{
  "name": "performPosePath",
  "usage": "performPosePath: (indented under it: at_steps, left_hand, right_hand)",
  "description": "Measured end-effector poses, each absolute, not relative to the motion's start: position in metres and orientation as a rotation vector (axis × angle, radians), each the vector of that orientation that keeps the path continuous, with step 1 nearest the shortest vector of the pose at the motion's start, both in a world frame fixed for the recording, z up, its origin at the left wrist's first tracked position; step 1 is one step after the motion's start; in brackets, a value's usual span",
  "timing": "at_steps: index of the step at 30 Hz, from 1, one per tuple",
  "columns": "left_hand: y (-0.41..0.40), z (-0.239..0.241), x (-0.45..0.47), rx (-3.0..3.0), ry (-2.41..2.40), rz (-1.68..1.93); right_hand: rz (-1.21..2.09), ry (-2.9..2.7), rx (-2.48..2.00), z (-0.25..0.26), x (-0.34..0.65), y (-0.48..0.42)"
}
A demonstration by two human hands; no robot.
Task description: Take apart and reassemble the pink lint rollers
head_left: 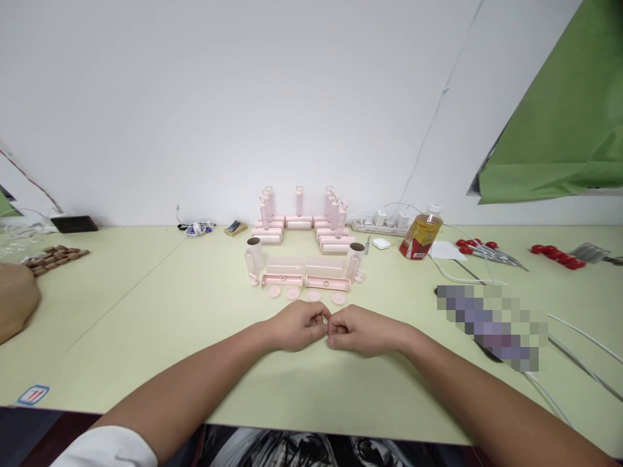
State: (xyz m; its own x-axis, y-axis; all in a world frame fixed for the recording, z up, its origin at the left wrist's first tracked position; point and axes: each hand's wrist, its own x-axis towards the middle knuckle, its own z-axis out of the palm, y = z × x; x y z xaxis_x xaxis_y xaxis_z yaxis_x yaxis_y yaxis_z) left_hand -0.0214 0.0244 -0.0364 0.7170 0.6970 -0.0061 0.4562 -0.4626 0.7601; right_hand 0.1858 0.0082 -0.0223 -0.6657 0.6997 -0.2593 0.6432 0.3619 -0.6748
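Note:
My left hand (298, 326) and my right hand (357, 331) rest on the pale green table (146, 311), fingers curled, fingertips meeting in a pinch at the middle. Whatever sits between the fingertips is too small to name. Just beyond the hands lie several small pink discs (305, 294). Behind them stand two pink trays (305, 281), two pink tubes with rolls (254, 256) (355, 258), and further back a cluster of pink rollers on stands (302, 224).
A bottle of amber liquid (421, 235), a white power strip (382, 224), red-handled tools (481, 250) (559, 254) and white cables (579, 353) lie right. Brown pieces (53, 256) and another person's arm (14, 301) are at the left edge. Green cloth (559, 130) hangs upper right.

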Motion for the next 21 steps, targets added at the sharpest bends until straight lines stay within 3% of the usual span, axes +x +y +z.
performPosePath:
  at_steps: [21]
  left_hand:
    - [0.0250,-0.0374,-0.0208,2.121,0.887,0.415]
  right_hand:
    - [1.218,-2.513,-1.210,-0.0237,0.1852,0.0099]
